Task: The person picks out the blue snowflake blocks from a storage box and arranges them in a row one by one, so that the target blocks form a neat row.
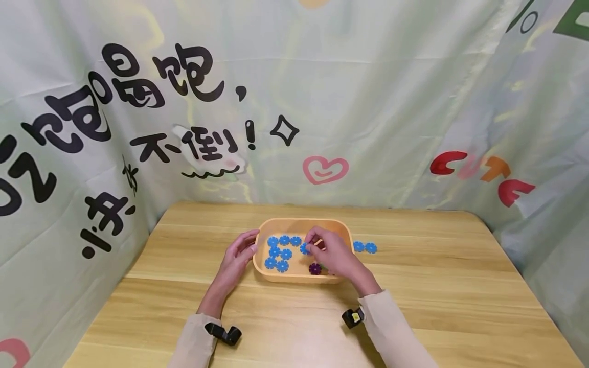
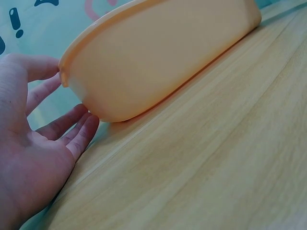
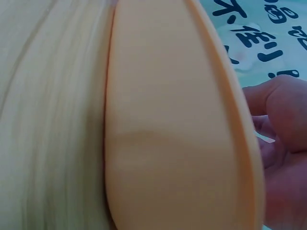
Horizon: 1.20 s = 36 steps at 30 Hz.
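My left hand [image 1: 236, 258] is at the left end of an orange plastic tray [image 1: 294, 279]. In the left wrist view its fairly straight fingers [image 2: 79, 127] touch the tray's rim and outer wall. Above the tray floor, my right hand [image 1: 336, 253] pinches a blue snowflake disc [image 1: 304, 249] between thumb and fingers. The right wrist view shows only part of this hand behind the tray's rim, and the disc is hidden there. Several other blue discs [image 1: 274, 252] lie grouped in the tray's left half. Below the right hand sits a dark purple disc [image 1: 315, 269].
Two blue discs [image 1: 364, 247] lie on the wooden table [image 1: 442, 286] just right of the tray. A printed curtain [image 1: 368, 102] hangs behind the table and along its sides. Small black cameras are strapped on both sleeves.
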Motion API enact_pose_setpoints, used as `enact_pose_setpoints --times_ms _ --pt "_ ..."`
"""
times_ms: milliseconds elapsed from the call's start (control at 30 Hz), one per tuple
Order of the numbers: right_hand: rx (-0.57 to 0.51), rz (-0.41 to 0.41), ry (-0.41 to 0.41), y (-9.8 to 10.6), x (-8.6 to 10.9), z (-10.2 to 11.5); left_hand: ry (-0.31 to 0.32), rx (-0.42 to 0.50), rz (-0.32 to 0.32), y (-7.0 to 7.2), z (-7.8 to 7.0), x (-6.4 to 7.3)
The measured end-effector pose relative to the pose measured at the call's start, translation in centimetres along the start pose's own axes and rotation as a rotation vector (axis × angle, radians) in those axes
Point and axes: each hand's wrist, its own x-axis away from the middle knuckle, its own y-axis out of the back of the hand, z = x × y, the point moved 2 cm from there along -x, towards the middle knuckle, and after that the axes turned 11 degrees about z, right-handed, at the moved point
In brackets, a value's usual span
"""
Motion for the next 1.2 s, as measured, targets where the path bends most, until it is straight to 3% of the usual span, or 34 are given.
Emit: enact_pose_setpoints --times_ms 200,467,833,1200 --pt "-0.059 -0.052 -0.018 0.7 1.2 0.1 0.007 -0.017 0.002 0.0 0.1 0.2" --pt "0.038 -0.161 -0.006 1.5 2.8 -0.3 0.0 -0.023 0.012 0.0 0.2 0.2" --pt "-0.053 -0.176 0.007 2.9 4.8 -0.9 -0.01 -0.011 0.018 -0.1 0.0 0.0" --pt "0.004 -0.228 -0.024 4.4 6.2 -1.6 -0.002 -0.011 0.02 -0.1 -0.2 0.0"
